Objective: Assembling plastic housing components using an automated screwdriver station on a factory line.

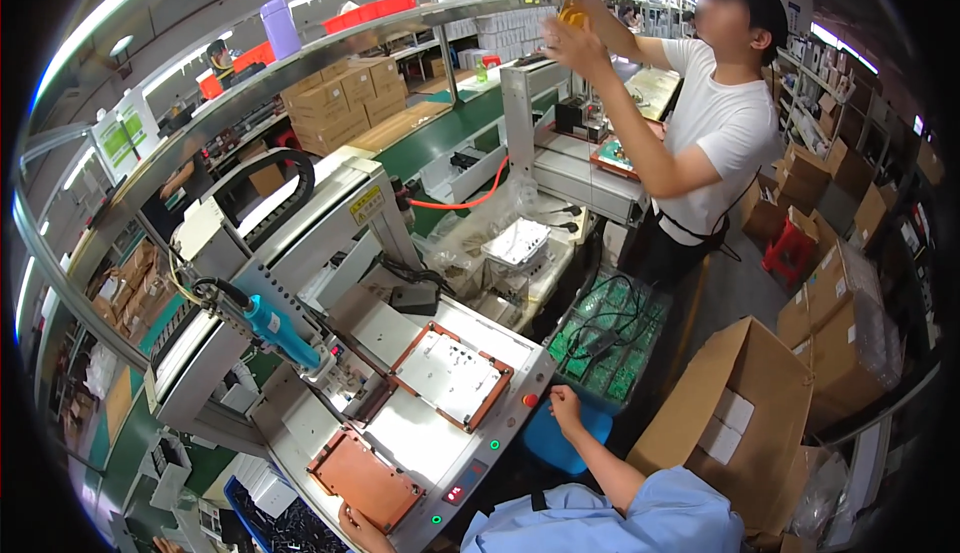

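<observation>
My left hand [366,531] is at the lower picture edge, beside the near corner of an orange-brown fixture tray [368,478] on a white benchtop machine. Its visible fingers stretch along the tray's edge; the rest is partly cut off. My right hand [567,411] is loosely curled into a fist, with nothing visible in it, off the machine's front edge and above a blue plastic stool or bin [568,441]. A second fixture [452,375] with a brown frame holds a white panel. A blue cylindrical tool head [282,331] hangs from the machine's gantry.
A red button [530,400] and green-lit buttons line the machine's front. Beyond my right hand stands a crate of green circuit boards [612,338] with black cables. An open cardboard box [690,393] is at right. A co-worker [725,113] raises both hands near a yellow object.
</observation>
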Demonstrator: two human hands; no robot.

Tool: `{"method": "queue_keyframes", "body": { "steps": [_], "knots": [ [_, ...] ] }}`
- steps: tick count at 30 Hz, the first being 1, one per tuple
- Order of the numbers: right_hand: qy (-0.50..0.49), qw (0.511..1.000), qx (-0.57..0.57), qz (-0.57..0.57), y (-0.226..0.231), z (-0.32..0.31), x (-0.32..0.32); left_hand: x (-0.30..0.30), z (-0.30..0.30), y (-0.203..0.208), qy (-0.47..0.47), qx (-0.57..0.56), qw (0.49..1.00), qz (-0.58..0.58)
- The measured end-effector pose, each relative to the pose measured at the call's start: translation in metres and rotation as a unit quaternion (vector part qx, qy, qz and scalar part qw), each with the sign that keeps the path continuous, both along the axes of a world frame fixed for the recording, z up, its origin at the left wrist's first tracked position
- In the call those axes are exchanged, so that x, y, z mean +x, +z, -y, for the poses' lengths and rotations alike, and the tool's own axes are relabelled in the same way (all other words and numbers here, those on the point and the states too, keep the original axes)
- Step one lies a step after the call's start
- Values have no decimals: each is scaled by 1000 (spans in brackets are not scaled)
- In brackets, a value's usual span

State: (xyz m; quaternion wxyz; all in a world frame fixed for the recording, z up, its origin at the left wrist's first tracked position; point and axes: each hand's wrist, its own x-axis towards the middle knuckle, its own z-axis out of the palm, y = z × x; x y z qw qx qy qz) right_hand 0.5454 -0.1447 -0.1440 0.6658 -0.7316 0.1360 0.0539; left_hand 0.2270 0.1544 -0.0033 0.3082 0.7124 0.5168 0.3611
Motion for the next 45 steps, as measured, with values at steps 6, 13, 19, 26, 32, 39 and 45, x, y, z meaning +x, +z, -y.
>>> {"method": "queue_keyframes", "body": {
  "steps": [6,13,19,26,32,39,45],
  "knots": [
    [5,1000,-13,13,-5,-6,-4,-4,-5,-10,7,-19,1000,14],
    [21,1000,-20,-11,-7,-9,-5,-5,-1,-9,9,-37,999,26],
    [19,999,-29,-4,-18,-12,0,1,3,-1,13,-29,999,26],
    [18,1000,-20,-2,-20,-14,4,3,7,7,15,-47,998,39],
    [18,999,-28,-9,-23,-14,9,-3,0,-9,4,-31,999,36],
    [28,998,-49,-1,-9,-14,6,-8,-9,-28,31,-54,997,40],
    [31,999,-41,4,-6,-13,7,-2,-1,-12,24,-68,996,52]
  ]
}}
